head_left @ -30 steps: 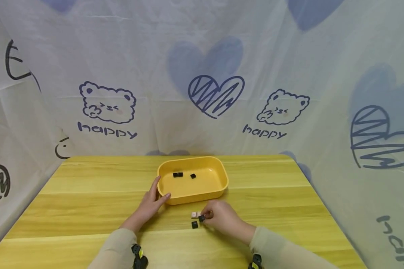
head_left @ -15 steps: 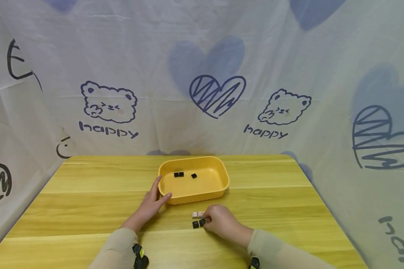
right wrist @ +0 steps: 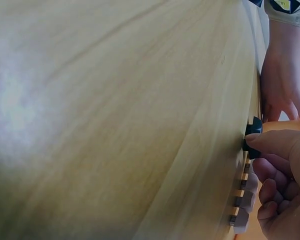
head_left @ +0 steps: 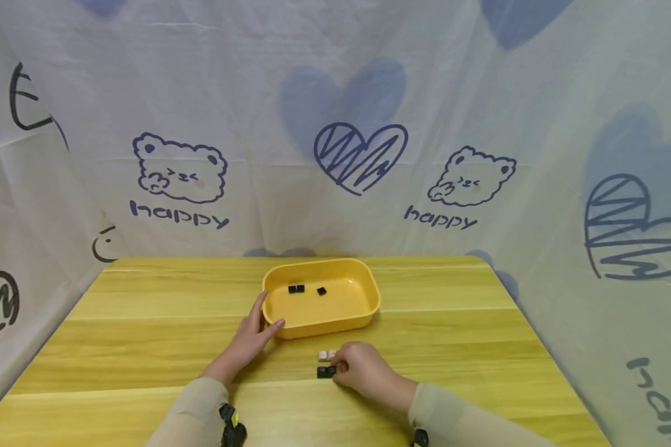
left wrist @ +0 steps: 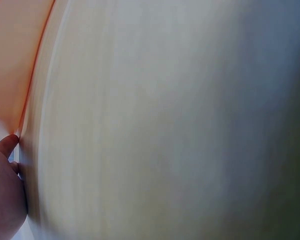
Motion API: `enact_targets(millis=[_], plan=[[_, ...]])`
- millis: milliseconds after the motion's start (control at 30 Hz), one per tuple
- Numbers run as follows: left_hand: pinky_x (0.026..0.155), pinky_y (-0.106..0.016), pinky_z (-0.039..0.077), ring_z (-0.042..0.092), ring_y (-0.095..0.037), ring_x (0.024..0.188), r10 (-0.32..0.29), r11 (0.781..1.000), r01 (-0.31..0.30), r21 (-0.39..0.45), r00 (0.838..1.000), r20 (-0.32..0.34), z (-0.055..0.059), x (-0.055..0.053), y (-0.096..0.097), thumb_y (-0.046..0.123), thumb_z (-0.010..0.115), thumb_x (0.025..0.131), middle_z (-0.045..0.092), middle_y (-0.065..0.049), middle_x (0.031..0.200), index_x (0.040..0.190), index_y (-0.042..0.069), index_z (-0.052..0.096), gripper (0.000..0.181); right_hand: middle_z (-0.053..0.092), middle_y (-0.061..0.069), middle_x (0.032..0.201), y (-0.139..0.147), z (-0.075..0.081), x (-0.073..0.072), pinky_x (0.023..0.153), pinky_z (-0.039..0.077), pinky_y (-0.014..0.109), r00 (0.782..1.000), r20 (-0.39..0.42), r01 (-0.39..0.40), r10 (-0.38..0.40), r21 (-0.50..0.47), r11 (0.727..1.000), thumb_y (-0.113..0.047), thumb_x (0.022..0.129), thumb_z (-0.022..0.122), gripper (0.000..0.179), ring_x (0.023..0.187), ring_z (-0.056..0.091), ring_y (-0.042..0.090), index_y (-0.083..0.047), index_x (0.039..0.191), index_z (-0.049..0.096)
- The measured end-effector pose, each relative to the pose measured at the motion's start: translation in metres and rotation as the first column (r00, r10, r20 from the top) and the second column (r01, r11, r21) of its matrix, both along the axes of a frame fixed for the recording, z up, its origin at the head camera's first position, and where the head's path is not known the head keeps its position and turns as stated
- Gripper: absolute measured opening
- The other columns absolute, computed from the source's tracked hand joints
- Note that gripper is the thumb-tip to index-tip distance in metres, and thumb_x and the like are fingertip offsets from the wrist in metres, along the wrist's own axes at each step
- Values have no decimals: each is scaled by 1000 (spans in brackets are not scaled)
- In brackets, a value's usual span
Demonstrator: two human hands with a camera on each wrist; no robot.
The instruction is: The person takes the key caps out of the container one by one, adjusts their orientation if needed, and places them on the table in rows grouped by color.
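Observation:
Thumb and forefinger of my right hand point(head_left: 363, 372) pinch a small black keycap point(head_left: 332, 371) on the table. It stands against another black keycap point(head_left: 321, 372) to its left. Just behind them is a row of white keycaps point(head_left: 323, 356), partly hidden by the hand; several show in the right wrist view point(right wrist: 246, 200). My left hand point(head_left: 248, 341) rests at the near left corner of a yellow tray point(head_left: 363, 313), its thumb on the near side and its outstretched fingers along the left side. Inside the tray lie two adjacent black keycaps point(head_left: 292, 289) and a separate one point(head_left: 321, 291).
The wooden table point(head_left: 453, 323) reaches back to a pale curtain point(head_left: 268, 186) printed with hearts and bears. Curtain also hangs along the left and right sides. Dark camera mounts point(head_left: 232, 428) sit at both sleeves.
My right hand has brought the pinched black keycap toward me and left, closing the gap to the other black keycap. The left hand and the tray have stayed in place.

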State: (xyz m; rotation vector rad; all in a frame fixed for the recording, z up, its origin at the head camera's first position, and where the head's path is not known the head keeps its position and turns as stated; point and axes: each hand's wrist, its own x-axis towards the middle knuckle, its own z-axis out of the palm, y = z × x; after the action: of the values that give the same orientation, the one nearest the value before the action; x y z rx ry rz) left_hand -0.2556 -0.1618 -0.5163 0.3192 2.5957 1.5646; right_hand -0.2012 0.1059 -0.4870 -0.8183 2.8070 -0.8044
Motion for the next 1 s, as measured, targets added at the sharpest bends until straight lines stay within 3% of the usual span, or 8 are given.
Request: enact_targets(millis=[267,567,767,1000], plan=[[114,-56,10,7,-43,144,12,1000,-12,-11,1000,13,2,1,0,40,58,98,6,-25,159,158,16,0,87,49,-10,62,1,3,0,56,43,20,1000,27,7,-6,-48,999,-7,76,80,21,57,44,2,-3,96,76],[115,-54,9,7,-41,144,8,1000,-8,-7,1000,6,1,4,-1,39,58,98,6,-26,159,157,13,0,87,61,-1,84,6,26,-10,65,48,21,989,-142,-59,48,-76,995,-12,81,81,19,75,56,12,-6,98,74],[115,-54,9,7,-41,145,12,1000,-12,-4,1000,5,0,3,0,38,58,98,6,-25,159,158,14,0,86,64,4,92,8,40,-25,71,53,29,992,-122,-47,23,-197,979,-9,82,79,19,82,59,19,-5,100,73],[115,-53,10,7,-40,145,12,1000,-12,0,1000,4,1,2,0,40,58,98,6,-26,159,158,14,0,87,66,3,94,4,53,-54,70,49,27,992,-124,-7,-18,-202,979,-11,84,78,19,81,57,14,-9,102,74]])
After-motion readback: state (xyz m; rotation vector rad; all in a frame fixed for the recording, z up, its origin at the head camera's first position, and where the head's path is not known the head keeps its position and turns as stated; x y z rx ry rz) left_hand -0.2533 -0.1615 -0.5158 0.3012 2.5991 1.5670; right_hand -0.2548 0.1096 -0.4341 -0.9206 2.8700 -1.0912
